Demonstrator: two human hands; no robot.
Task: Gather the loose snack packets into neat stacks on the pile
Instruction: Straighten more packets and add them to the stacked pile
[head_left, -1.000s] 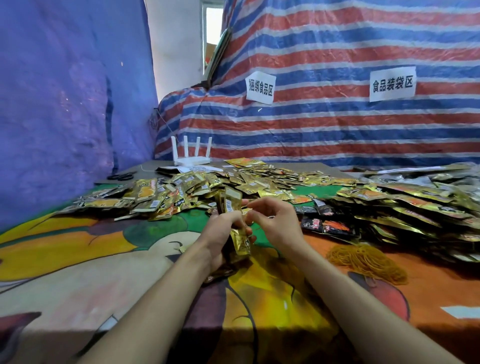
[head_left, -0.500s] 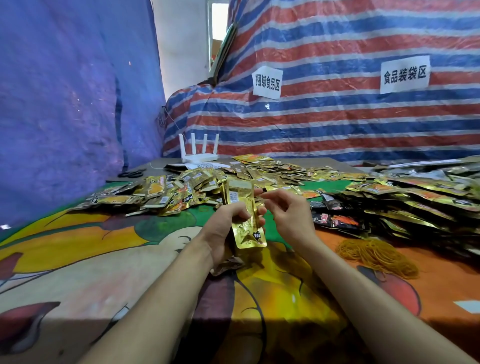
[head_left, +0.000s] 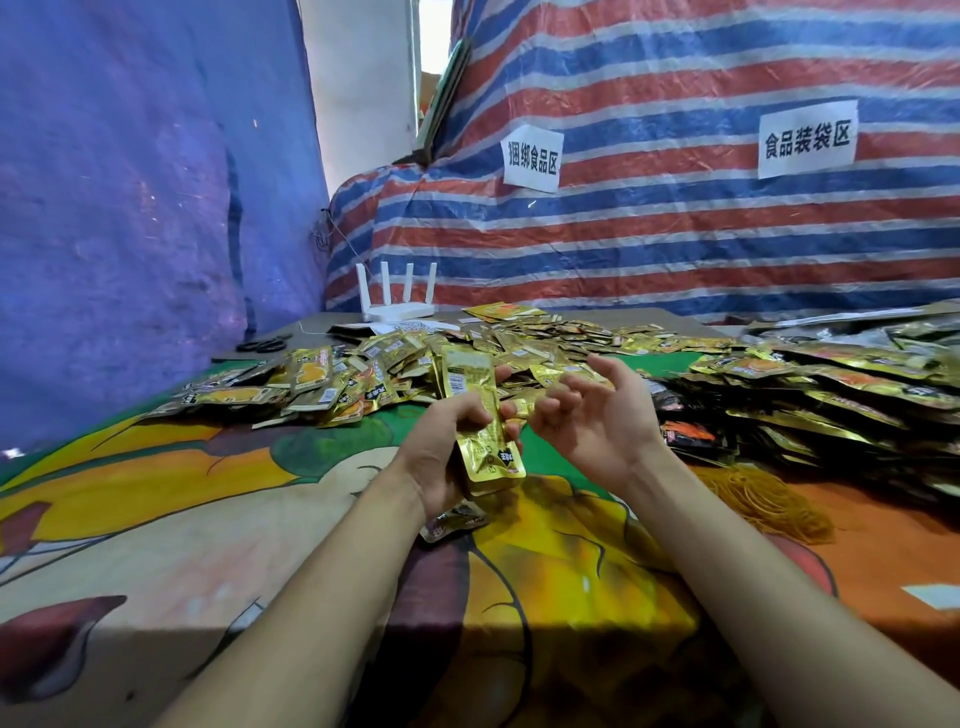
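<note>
In the head view, a bundle of gold snack packets is gripped in the left hand, whose fingers are curled round its middle, above the near part of the printed tablecloth. The bundle is held nearly upright. Its long axis runs from a lower end pointing down and slightly right, toward the person, to an upper end pointing up and away toward the loose heap on the far side. The barcode face is turned toward the camera.

The right hand is seen just right of the bundle and apart from it. Its palm is turned left toward the bundle, and its fingers are spread, loosely curled and holding nothing. The bundle therefore lies directly left of those fingertips, with its long edge facing them.

The right hand is judged the freer and nearer one for squaring the bundle or reaching a further packet. Layered rows of packets lie to the right. A tangle of orange rubber bands rests near them. One stray packet lies on the cloth under the left wrist.
</note>
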